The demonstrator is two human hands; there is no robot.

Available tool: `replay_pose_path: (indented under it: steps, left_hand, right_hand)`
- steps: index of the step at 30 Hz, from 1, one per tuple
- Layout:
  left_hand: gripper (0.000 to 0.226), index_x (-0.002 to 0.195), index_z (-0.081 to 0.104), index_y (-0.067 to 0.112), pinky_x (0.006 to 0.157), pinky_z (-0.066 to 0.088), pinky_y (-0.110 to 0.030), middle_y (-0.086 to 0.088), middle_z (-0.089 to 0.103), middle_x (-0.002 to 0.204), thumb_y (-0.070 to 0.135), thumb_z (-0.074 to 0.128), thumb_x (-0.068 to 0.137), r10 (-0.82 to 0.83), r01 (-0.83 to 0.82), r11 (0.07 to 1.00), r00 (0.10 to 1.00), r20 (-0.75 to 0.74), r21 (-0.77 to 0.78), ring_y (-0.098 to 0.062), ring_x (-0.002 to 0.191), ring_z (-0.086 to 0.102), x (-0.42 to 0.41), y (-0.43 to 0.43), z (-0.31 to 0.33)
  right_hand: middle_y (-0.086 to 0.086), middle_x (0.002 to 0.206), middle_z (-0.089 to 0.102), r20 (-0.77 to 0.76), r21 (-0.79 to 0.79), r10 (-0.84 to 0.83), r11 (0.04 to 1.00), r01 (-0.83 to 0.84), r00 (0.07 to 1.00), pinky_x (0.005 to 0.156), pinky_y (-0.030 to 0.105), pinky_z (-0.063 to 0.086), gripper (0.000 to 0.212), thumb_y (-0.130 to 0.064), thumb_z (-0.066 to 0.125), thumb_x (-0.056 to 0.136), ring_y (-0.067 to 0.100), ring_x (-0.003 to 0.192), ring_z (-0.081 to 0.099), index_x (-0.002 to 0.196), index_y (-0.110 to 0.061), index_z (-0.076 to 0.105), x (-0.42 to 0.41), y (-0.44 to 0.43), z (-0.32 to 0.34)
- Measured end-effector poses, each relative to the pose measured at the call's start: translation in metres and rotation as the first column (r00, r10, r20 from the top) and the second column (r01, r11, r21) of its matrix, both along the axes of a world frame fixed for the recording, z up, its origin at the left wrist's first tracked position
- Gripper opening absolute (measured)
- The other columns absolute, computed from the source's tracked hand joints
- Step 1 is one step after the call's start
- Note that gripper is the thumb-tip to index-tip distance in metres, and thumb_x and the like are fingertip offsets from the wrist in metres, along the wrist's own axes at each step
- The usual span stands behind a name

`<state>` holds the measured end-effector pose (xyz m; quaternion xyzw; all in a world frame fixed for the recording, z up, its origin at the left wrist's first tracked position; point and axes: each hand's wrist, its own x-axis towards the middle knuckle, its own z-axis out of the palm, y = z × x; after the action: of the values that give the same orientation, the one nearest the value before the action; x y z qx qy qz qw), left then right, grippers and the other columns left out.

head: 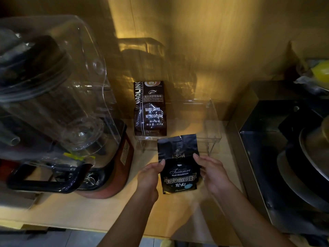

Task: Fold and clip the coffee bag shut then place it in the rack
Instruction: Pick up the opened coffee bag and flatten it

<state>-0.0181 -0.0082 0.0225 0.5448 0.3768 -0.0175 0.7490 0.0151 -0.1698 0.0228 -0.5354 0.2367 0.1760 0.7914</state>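
- Black coffee bag stands upright on the wooden counter, held between both hands, just in front of the clear rack.
- Left hand grips the bag's left edge about mid-height, thumb on the front face. Right hand grips the right edge at a similar height, thumb tip on the front.
- Bag top is unfolded: the flat upper part rises above the hands, its top edge uneven and creased. No clip is visible anywhere in view.
- Brown coffee bag already stands at the left end of the rack; the space to its right looks free.
- A blender with a clear cover sits to the left, well apart from the black bag.
- Judged step: start of the fold; nothing is closed yet.
- Next move likely calls for flattening the empty top and rolling it down toward the label, then one hand pinning the fold while the other fetches a clip, whose location cannot be told.
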Motion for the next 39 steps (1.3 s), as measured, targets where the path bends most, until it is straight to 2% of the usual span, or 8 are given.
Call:
replay_pose_path:
  steps: [4, 8, 14, 19, 25, 29, 34, 39]
  left_hand:
    - [0.004, 0.082, 0.065, 0.01, 0.046, 0.047, -0.023, 0.0, 0.071, 0.072, 0.011, 0.061, 0.082, 0.061, -0.061, 0.985, 0.998, -0.004, -0.16, -0.009, 0.063, 0.063, 0.009, -0.001, 0.007]
    - [0.029, 0.114, 0.056, 0.004, 0.064, 0.047, -0.05, -0.024, 0.062, 0.113, 0.019, 0.047, 0.09, 0.05, -0.065, 0.807, 0.998, -0.041, -0.587, -0.038, 0.097, 0.06, 0.015, -0.001, 0.002]
    - [0.01, 0.086, 0.064, 0.01, 0.072, 0.046, -0.03, -0.005, 0.069, 0.091, 0.016, 0.056, 0.085, -0.103, 0.115, 0.968, 0.992, 0.066, -0.222, -0.018, 0.089, 0.062, 0.004, 0.013, -0.015]
    - [0.008, 0.072, 0.062, 0.014, 0.077, 0.041, -0.031, 0.0, 0.068, 0.08, 0.007, 0.066, 0.075, -0.163, 0.165, 0.986, 0.982, 0.095, -0.014, -0.017, 0.083, 0.06, 0.001, 0.019, -0.01]
    - [0.027, 0.098, 0.057, 0.008, 0.067, 0.036, -0.027, -0.005, 0.063, 0.075, 0.005, 0.068, 0.074, -0.171, 0.165, 0.984, 0.98, 0.104, 0.066, -0.012, 0.077, 0.06, 0.001, 0.021, -0.007]
    - [0.009, 0.083, 0.068, 0.006, 0.056, 0.046, -0.012, -0.002, 0.064, 0.073, 0.007, 0.067, 0.075, -0.289, 0.28, 0.956, 0.949, 0.128, 0.088, 0.008, 0.053, 0.058, 0.0, 0.02, -0.004]
    - [0.007, 0.071, 0.067, 0.005, 0.063, 0.036, -0.022, -0.003, 0.069, 0.074, 0.01, 0.072, 0.072, -0.225, 0.218, 0.97, 0.973, 0.057, 0.108, -0.006, 0.07, 0.061, 0.011, 0.016, 0.003]
    - [0.009, 0.068, 0.068, 0.008, 0.061, 0.046, -0.016, 0.0, 0.066, 0.073, 0.0, 0.069, 0.072, -0.212, 0.166, 0.959, 0.959, 0.189, 0.23, -0.003, 0.065, 0.062, 0.024, 0.018, 0.02]
  right_hand:
    - [0.007, 0.076, 0.067, 0.018, 0.033, -0.08, 0.996, 0.079, 0.997, 0.035, 0.016, 0.046, 0.006, -0.007, 0.066, 0.077, 0.011, 0.051, 0.066, 0.079, -0.006, 0.06, 0.001, 0.008, 0.006]
    - [0.009, 0.078, 0.065, -0.006, 0.078, -0.145, 0.986, 0.145, 0.989, 0.033, 0.017, 0.045, 0.018, -0.006, 0.064, 0.079, 0.009, 0.044, 0.064, 0.095, -0.002, 0.057, -0.004, 0.02, 0.005]
    - [0.013, 0.09, 0.067, 0.011, -0.059, 0.049, 0.997, -0.048, 0.999, 0.06, 0.027, 0.047, 0.029, -0.008, 0.067, 0.074, 0.024, 0.08, 0.063, 0.098, 0.006, 0.059, 0.005, 0.001, 0.007]
    - [0.011, 0.082, 0.067, 0.051, -0.147, 0.089, 0.986, -0.08, 0.995, 0.067, 0.03, 0.048, 0.011, -0.003, 0.067, 0.073, 0.022, 0.078, 0.061, 0.082, -0.005, 0.061, 0.013, -0.011, 0.004]
    - [0.007, 0.09, 0.072, 0.113, -0.155, 0.134, 0.981, -0.116, 0.984, 0.06, 0.023, 0.045, 0.017, -0.008, 0.066, 0.075, 0.014, 0.076, 0.067, 0.092, -0.008, 0.067, 0.002, -0.007, -0.003]
    - [0.006, 0.086, 0.073, 0.116, -0.163, 0.218, 0.967, -0.198, 0.969, 0.061, 0.025, 0.044, 0.013, -0.014, 0.067, 0.073, 0.015, 0.075, 0.066, 0.086, -0.01, 0.069, -0.001, -0.009, -0.003]
    - [0.015, 0.088, 0.071, 0.105, -0.191, 0.24, 0.957, -0.218, 0.965, 0.055, 0.02, 0.052, 0.019, -0.007, 0.067, 0.074, 0.016, 0.072, 0.068, 0.09, 0.002, 0.066, 0.007, -0.01, 0.008]
    - [0.006, 0.063, 0.063, 0.23, -0.217, 0.09, 0.975, -0.039, 0.969, 0.042, 0.011, 0.046, 0.014, 0.007, 0.066, 0.072, 0.002, 0.046, 0.062, 0.068, -0.006, 0.062, 0.017, -0.005, 0.021]
